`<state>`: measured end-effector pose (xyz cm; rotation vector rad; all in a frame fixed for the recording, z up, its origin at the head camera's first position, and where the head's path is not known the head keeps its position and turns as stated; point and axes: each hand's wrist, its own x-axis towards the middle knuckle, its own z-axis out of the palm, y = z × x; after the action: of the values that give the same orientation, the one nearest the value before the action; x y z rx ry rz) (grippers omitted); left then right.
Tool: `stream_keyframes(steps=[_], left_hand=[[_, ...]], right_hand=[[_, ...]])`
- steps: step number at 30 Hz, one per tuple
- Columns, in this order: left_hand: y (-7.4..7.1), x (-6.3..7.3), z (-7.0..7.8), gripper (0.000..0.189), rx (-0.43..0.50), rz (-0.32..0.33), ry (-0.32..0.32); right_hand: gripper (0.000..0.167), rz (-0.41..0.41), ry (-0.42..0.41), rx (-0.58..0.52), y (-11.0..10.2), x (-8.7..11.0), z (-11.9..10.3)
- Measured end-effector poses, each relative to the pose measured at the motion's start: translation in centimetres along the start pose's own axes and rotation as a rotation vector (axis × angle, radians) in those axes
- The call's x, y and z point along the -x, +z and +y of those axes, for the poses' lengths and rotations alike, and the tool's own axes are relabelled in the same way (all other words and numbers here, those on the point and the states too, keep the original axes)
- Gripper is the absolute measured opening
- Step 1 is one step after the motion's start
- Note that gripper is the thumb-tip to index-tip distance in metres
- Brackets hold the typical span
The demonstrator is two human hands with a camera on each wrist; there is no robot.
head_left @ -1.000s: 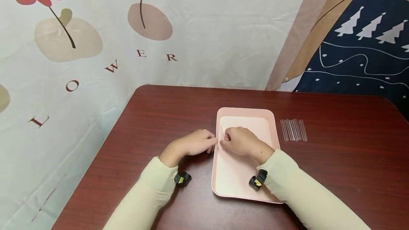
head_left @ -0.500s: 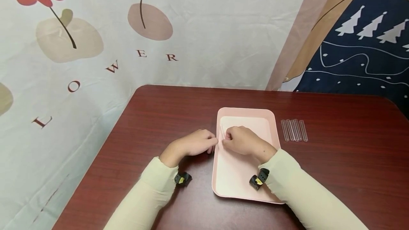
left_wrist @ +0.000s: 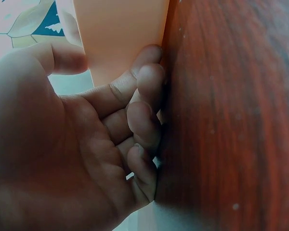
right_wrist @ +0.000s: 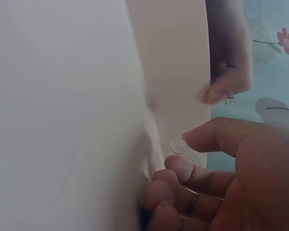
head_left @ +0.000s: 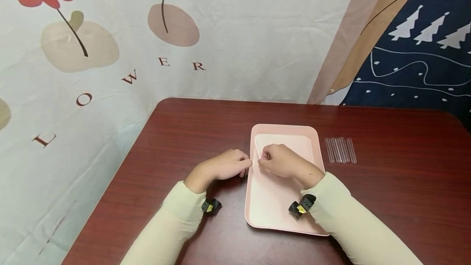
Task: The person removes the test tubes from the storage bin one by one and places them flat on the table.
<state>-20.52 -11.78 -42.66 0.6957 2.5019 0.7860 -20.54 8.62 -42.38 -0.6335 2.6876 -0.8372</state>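
Note:
Over the pink tray (head_left: pixel 287 220), my right hand (head_left: pixel 285 162) pinches a clear test tube (head_left: pixel 257 149) between thumb and forefinger. The test tube slants along the inside of the tray's left wall. In the right wrist view, one round end of the test tube (right_wrist: pixel 178 146) shows between the thumb and forefinger. My left hand (head_left: pixel 226 165) grips the tray's left wall: its thumb lies on the rim, and its forefinger rests against the outer side (left_wrist: pixel 120 33). The other fingers of the left hand are curled against the tabletop.
Several clear test tubes (head_left: pixel 340 150) lie side by side on the dark red table (head_left: pixel 397 175), right of the tray. Behind the table hangs a printed cloth (head_left: pixel 257 44). Each wrist wears a small black camera.
My right hand has shifted slightly to the right, away from the tray's left wall, and the pinched test tube has moved along with it. The left hand stays on the tray wall.

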Motion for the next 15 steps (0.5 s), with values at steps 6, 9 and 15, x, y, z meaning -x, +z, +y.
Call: stream_keyframes(steps=[6, 9, 15], left_hand=[[0.1, -0.1, -0.1, 0.035, 0.001, 0.0, 0.005], [0.1, -0.1, -0.1, 0.035, 0.0, -0.002, 0.004], [0.0, -0.1, -0.1, 0.037, 0.009, 0.001, -0.002]], right_hand=[[0.017, 0.008, -0.002, -0.026, -0.6, 0.3, -0.2], [0.016, 0.037, -0.006, -0.017, -1.2, 0.5, -0.5], [0.017, 0.099, -0.022, -0.001, -2.5, 1.2, -0.9]])
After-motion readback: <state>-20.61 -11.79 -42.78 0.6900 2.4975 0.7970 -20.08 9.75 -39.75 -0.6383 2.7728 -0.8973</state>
